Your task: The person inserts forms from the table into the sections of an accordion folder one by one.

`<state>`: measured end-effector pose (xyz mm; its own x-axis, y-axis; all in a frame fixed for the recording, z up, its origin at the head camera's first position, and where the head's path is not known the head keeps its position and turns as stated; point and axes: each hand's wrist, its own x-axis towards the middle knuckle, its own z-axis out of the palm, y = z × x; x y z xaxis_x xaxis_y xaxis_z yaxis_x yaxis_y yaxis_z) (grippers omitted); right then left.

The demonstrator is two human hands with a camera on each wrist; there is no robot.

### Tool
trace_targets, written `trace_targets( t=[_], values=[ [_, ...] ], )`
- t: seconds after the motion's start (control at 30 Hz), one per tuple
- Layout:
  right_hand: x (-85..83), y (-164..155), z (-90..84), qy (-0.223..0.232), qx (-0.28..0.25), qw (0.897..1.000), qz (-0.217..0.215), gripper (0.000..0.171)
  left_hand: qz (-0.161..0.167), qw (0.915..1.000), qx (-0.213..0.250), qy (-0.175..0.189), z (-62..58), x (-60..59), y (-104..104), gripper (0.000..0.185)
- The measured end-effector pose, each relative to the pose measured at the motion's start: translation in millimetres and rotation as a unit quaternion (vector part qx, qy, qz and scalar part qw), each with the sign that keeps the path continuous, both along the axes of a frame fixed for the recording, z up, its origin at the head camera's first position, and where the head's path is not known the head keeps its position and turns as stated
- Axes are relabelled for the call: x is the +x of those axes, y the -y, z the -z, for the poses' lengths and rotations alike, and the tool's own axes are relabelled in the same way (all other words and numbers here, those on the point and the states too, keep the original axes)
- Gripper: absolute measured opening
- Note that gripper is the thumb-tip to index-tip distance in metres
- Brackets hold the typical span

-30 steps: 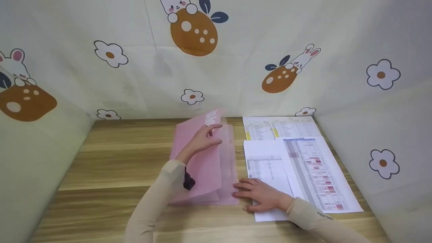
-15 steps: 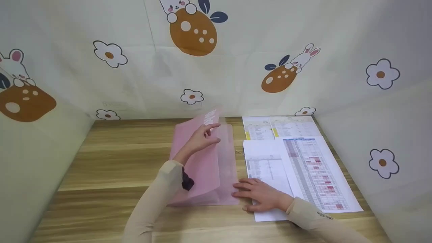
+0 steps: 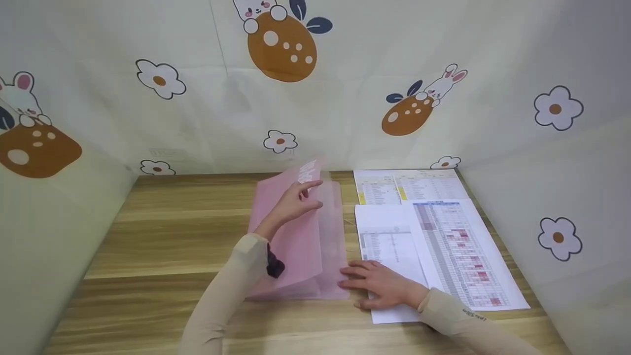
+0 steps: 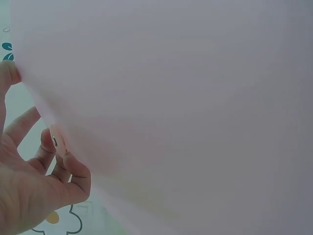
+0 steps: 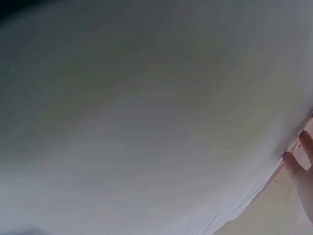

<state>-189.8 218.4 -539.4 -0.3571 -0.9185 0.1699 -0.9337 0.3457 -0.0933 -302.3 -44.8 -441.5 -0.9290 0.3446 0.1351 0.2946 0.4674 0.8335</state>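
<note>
A pink translucent document folder (image 3: 298,246) lies on the wooden table, its upper cover lifted along the right side. My left hand (image 3: 294,203) reaches across the cover and pinches its raised edge. In the left wrist view, the left hand (image 4: 41,181) has its thumb and fingers at that edge beside a small snap button (image 4: 55,140). My right hand (image 3: 387,286) lies flat with spread fingers, fingertips at the folder's lower right edge and palm over a printed sheet (image 3: 387,246). The right wrist view shows mostly blurred white paper, with the right fingers (image 5: 296,166) at the far right.
Right of the folder lies a larger sheet with a red-marked table (image 3: 463,256), overlapping the sheet under my right hand. Two more printed sheets (image 3: 434,185) lie behind at the table's back edge. A patterned curtain (image 3: 345,108) encloses the wooden table (image 3: 162,236) on three sides.
The left hand and the cover's raised edge have shifted very slightly left over the last second. The right hand and the papers stay in place.
</note>
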Motion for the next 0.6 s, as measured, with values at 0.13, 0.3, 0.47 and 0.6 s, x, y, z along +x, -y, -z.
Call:
trace_targets(
  t=[0.13, 0.3, 0.47, 0.6],
  values=[
    [0.0, 0.1, -0.3, 0.0, 0.002, 1.0, 0.001, 0.055, 0.003, 1.0, 0.002, -0.009, 1.0, -0.6, -1.4, 0.052],
    [-0.4, 0.0, -0.5, -0.002, 0.01, 1.0, 0.003, 0.054, 0.0, 0.9999, -0.002, -0.01, 1.1, -0.5, -3.4, 0.052],
    [-0.6, 0.2, -2.9, 0.002, 0.001, 1.0, 0.004, 0.053, -0.001, 1.0, 0.001, -0.007, 3.3, -1.5, -4.7, 0.052],
    [-1.2, 0.3, -5.6, 0.009, -0.012, 1.0, 0.005, 0.051, -0.003, 1.0, 0.005, 0.0, 4.8, -2.0, -5.6, 0.053]
  ],
)
